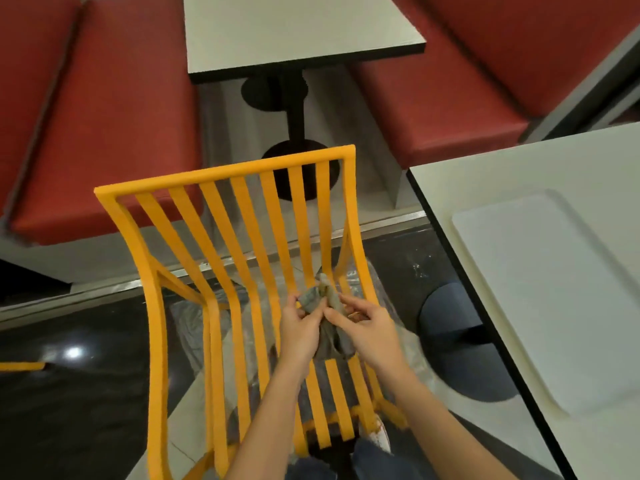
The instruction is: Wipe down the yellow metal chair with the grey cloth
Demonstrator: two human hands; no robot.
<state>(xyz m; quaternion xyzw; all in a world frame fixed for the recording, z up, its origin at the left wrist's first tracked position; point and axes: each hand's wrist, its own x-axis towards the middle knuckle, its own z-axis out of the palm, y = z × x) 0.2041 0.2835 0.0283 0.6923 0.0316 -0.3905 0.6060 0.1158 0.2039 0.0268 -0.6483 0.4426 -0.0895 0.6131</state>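
Both forearms reach in from the lower edge, over the slatted seat of the yellow metal chair (221, 258). The left hand (299, 329) and right hand (363, 323) meet above the seat, near the base of the backrest slats, with the grey cloth (327, 306) bunched between them. Fingers of each hand are curled and pinch the cloth. A white tray (540, 292) lies on the pale surface (595, 157) to the right.
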